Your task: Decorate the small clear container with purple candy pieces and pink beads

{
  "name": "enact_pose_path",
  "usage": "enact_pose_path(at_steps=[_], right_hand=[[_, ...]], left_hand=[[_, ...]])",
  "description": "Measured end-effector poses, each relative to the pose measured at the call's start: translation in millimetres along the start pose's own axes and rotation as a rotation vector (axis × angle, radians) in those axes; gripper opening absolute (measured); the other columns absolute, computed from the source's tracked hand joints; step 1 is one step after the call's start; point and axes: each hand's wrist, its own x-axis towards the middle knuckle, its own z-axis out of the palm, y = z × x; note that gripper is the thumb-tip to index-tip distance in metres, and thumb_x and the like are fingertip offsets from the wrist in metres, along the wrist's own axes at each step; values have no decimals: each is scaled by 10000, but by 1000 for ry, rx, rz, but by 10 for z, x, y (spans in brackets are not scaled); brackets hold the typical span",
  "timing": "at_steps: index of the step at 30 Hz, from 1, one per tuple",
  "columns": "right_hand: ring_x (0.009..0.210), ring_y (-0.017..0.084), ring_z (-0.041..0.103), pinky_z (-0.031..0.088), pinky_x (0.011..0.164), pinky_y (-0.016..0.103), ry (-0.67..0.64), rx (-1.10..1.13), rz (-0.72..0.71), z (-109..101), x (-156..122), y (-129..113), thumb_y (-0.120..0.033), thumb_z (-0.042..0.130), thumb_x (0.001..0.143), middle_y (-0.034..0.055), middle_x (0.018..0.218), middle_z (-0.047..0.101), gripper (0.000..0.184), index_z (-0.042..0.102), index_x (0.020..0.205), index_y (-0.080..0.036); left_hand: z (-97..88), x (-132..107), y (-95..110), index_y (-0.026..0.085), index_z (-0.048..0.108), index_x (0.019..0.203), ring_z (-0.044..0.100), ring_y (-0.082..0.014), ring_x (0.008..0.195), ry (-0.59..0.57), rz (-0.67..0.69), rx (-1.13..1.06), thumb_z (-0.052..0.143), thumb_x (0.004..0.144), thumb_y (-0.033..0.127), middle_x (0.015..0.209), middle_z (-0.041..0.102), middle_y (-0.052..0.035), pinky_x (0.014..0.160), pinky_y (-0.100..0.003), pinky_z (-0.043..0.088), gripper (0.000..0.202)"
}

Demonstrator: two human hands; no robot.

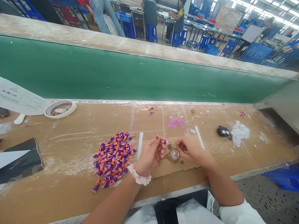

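Both hands (171, 149) meet, fingers curled, above a small clear dish (174, 154).

Tiny piece (165, 142) between fingertips, too small to identify

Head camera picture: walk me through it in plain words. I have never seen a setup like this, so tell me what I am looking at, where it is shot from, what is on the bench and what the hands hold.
There is no machine here. A person wears one camera on the head, so you look forward and down at their own two bare hands over a workbench covered in brown cardboard.

The left hand pinches a small purple piece in its fingers. The right hand has its fingers curled together; whether it holds anything is too small to tell. Between the hands sits a small clear cup.

On the bench lie a pile of purple and orange pieces, a patch of pink beads, a tape roll, a printed sheet, a black toy with eyes and a crumpled white wrapper. Behind runs a green conveyor belt. Other people sit at tables far back.
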Motion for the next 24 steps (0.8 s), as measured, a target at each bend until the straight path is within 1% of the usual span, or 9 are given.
enact_pose_path(at_steps=[5, 8, 9, 11, 13, 15, 16, 20, 24], right_hand=[[683, -14, 364, 321, 642, 115, 12, 9, -25, -26, 13, -13, -244, 381, 842, 19, 801, 451, 224, 474, 962, -79], [685, -12, 365, 320, 644, 118, 8, 3, -15, -41, 16, -23, -251, 372, 845, 25, 803, 452, 235, 479, 958, -75], [686, -9, 363, 319, 644, 121, -1, 2, -7, -44, 16, -25, -256, 373, 845, 26, 804, 451, 238, 481, 959, -76], [688, -6, 359, 317, 644, 125, -16, 0, 6, -46, 15, -27, -263, 381, 846, 26, 807, 452, 239, 481, 964, -81], [687, -7, 354, 313, 641, 125, -22, 5, 3, -44, 13, -25, -262, 381, 850, 22, 809, 453, 229, 474, 961, -84], [692, -11, 359, 313, 643, 121, -32, 13, -1, -41, 11, -21, -259, 383, 853, 16, 816, 462, 223, 467, 962, -83], [691, -12, 358, 310, 640, 120, -35, 6, -4, -38, 10, -19, -257, 386, 853, 13, 816, 467, 222, 467, 964, -84], [678, 1, 349, 282, 634, 134, -31, -68, -10, -18, 5, -23, -239, 394, 842, 8, 806, 487, 206, 485, 950, -88], [697, 13, 386, 260, 659, 146, 18, -147, -50, 12, 5, -64, -208, 376, 834, 2, 845, 520, 207, 508, 954, -102]], left_hand=[[19, -30, 35, 194, 583, 746, 521, 1, 392, 9, 69, 70, 401, 648, 523, 516, 557, 63, 340, -114, 424, 388], [-9, -26, 18, 183, 595, 766, 552, -11, 429, -4, 128, 134, 352, 628, 605, 550, 582, 46, 357, -135, 458, 506], [-22, -24, 12, 185, 599, 773, 555, -8, 434, -7, 143, 168, 384, 615, 643, 554, 584, 47, 361, -130, 463, 531], [-45, -20, 3, 198, 599, 768, 542, 12, 426, -6, 150, 238, 569, 538, 735, 544, 573, 66, 366, -107, 462, 585], [-63, -13, 3, 212, 586, 718, 510, 31, 391, -4, 145, 295, 795, 368, 780, 504, 544, 97, 357, -82, 440, 699], [-73, 0, 7, 216, 558, 672, 484, 29, 357, -2, 138, 332, 866, 251, 793, 462, 518, 114, 342, -66, 406, 778], [-75, 9, 8, 217, 547, 662, 477, 30, 351, -8, 141, 336, 862, 242, 799, 457, 514, 116, 339, -65, 400, 784], [-77, 44, 0, 235, 519, 660, 474, 50, 377, -36, 110, 268, 827, 346, 774, 509, 531, 116, 334, -81, 400, 695], [-69, 68, -11, 255, 477, 653, 449, 49, 363, -35, 44, 206, 783, 448, 714, 496, 515, 120, 305, -66, 336, 589]])
